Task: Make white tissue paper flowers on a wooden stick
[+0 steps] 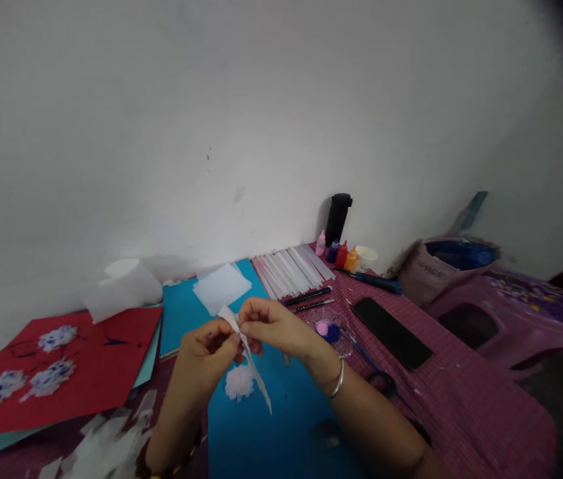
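"Where's the strip on your feed?"
"Lower centre of my frame: one white paper strip (258,378), with my left hand (209,354) and right hand (272,326) both pinched on its upper part, the tail trailing below them."
"Farther out?"
"I count one pale paper rosette (238,383) beside the tail, three blue-dotted flowers (52,378) lower left, then four small bottles (341,255) right of centre."

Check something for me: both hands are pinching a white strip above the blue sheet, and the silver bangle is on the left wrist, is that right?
Not quite: the silver bangle is on the right wrist, not the left, as the head view shows. The left hand and right hand do pinch the white strip above the blue sheet.
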The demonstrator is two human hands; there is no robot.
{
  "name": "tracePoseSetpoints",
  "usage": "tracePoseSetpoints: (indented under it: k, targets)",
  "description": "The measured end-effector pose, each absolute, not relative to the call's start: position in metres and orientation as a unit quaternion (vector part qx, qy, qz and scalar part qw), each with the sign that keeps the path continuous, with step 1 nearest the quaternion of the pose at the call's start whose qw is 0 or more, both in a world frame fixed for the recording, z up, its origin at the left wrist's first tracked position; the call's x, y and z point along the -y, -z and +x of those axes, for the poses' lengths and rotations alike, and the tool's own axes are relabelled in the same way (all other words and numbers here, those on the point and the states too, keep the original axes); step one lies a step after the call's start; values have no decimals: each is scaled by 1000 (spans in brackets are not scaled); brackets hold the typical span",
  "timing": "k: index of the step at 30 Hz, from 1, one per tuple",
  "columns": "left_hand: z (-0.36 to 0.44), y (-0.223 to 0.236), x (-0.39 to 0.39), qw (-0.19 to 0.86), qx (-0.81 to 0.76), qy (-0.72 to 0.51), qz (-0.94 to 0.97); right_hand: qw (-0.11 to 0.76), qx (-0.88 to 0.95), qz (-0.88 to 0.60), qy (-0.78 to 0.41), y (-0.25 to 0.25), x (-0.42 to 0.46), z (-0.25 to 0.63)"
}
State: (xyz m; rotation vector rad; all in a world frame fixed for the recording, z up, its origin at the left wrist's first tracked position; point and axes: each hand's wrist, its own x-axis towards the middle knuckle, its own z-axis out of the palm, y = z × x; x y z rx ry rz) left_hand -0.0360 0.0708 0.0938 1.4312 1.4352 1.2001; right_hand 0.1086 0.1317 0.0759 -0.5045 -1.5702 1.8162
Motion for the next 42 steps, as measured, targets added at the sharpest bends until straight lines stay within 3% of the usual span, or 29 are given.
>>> tracePoseSetpoints:
  k: [8, 42]
  targets:
    - [-34, -97, -71, 431, -539, -486, 536, 339, 595, -203, -699, -78, -131, 110]
    - [-33, -96, -72, 419, -553, -457, 556, 325, 612, -168, -702, -73, -138, 116]
